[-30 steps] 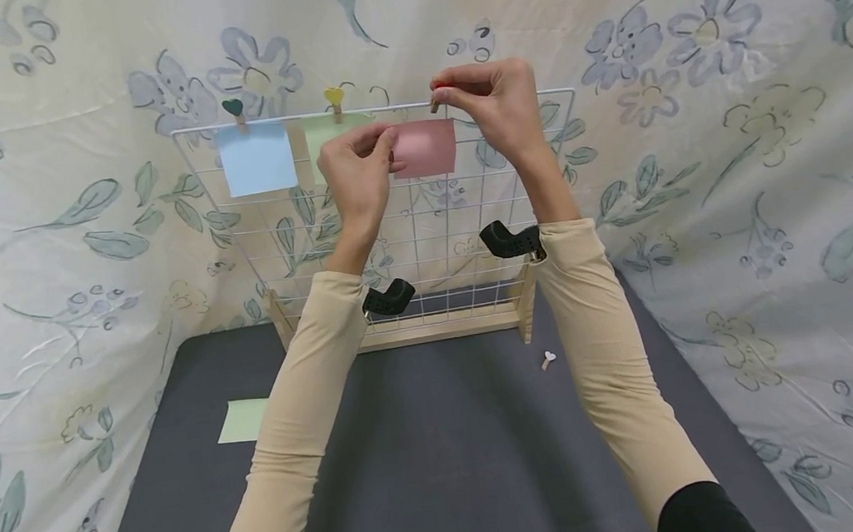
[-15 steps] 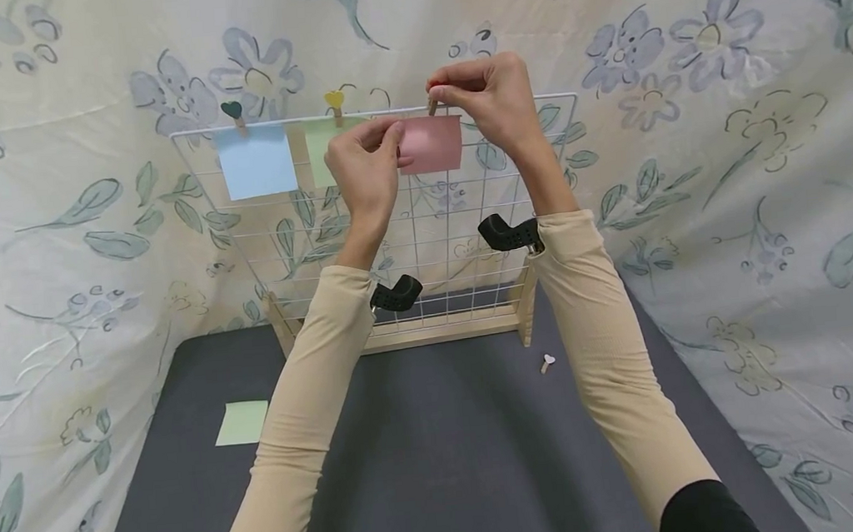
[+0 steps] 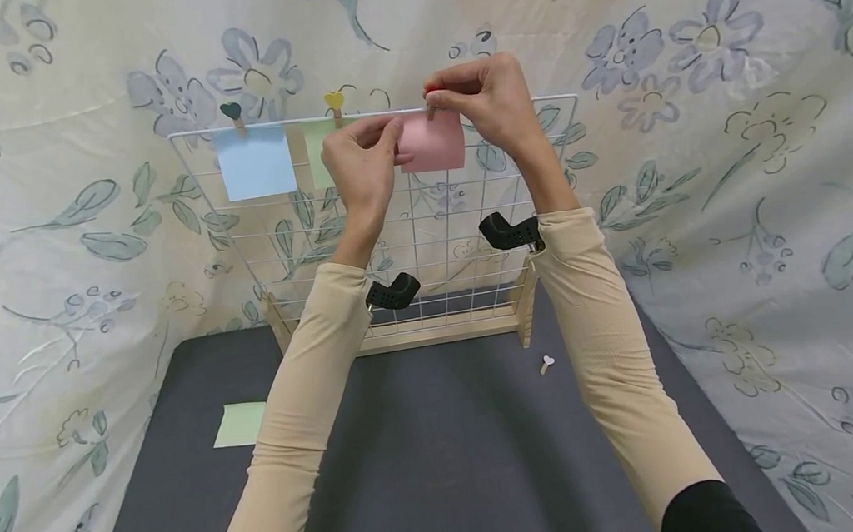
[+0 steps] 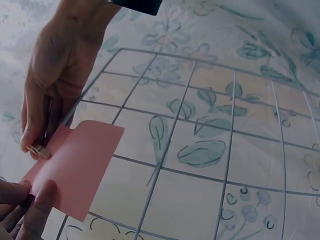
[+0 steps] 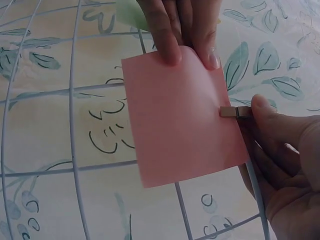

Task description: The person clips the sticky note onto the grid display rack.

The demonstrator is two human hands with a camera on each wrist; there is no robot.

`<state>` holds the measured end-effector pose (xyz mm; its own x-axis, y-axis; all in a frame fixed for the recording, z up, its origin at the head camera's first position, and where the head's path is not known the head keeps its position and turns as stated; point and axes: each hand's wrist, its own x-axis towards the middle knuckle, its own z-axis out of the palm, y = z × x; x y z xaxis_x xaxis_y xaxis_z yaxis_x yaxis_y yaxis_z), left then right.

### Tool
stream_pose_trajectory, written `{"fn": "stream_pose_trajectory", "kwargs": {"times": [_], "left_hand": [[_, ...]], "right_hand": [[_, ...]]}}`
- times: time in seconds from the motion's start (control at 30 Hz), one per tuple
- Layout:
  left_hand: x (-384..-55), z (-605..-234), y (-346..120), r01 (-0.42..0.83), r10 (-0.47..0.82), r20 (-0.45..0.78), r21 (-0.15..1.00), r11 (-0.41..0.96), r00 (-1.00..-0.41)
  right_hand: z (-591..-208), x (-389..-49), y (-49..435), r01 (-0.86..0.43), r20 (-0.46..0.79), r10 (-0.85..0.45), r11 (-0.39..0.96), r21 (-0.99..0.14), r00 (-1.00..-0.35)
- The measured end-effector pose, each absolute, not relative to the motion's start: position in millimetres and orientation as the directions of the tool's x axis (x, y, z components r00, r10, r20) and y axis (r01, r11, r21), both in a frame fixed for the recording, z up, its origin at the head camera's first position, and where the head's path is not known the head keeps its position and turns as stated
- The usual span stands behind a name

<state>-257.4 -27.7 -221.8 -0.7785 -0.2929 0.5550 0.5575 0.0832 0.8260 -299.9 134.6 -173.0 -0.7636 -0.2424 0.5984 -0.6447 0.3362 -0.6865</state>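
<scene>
A pink paper note [image 3: 435,142] lies against the upper part of a white wire grid [image 3: 459,205]. My left hand [image 3: 364,161] pinches its left edge between thumb and fingers. At the note's top edge, my right hand [image 3: 490,102] pinches a small wooden clothespin [image 5: 236,112] with a red top [image 3: 430,90]; its tip overlaps the note and the grid's top wire. To the left, a blue note [image 3: 256,162] hangs under a clothespin with a dark green heart [image 3: 230,111]. Beside it hangs a green note [image 3: 320,153] under a yellow-heart clothespin [image 3: 334,102], partly hidden by my left hand.
The grid stands in a wooden base [image 3: 439,332] on a dark grey table [image 3: 426,450]. A loose green note [image 3: 240,424] lies at the left, partly covered by my sleeve. A clothespin with a pale heart [image 3: 547,363] lies at the right. Floral cloth [image 3: 688,153] hangs behind.
My left hand has shifted the pink note slightly right and up against the grid's top wire. My right hand has lowered the clothespin onto the note's top edge.
</scene>
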Motion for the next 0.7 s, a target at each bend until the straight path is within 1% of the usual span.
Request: {"fn": "stream_pose_trajectory", "kwargs": {"times": [0.2,0.33,0.57,0.7], "left_hand": [[-259.2,-222.5,-27.6,0.557,-0.284,0.556,0.826,0.083,-0.781],[-257.7,-221.3,-26.3,0.550,-0.283,0.550,0.831,0.089,-0.785],[-235.6,-206.7,-21.4,0.531,-0.307,0.532,0.842,0.095,-0.789],[-237.0,-207.8,-22.1,0.529,-0.314,0.526,0.844,0.084,-0.790]], "right_hand": [[-172.3,-295.9,133.2,-0.613,0.570,-0.229,0.354,-0.706,-0.789],[-173.2,-293.4,132.5,-0.608,0.571,-0.215,0.352,-0.711,-0.792],[-179.1,-291.6,134.7,-0.623,0.598,-0.176,0.249,-0.741,-0.782],[-184.2,-287.8,138.2,-0.646,0.636,-0.122,0.214,-0.733,-0.762]]}}
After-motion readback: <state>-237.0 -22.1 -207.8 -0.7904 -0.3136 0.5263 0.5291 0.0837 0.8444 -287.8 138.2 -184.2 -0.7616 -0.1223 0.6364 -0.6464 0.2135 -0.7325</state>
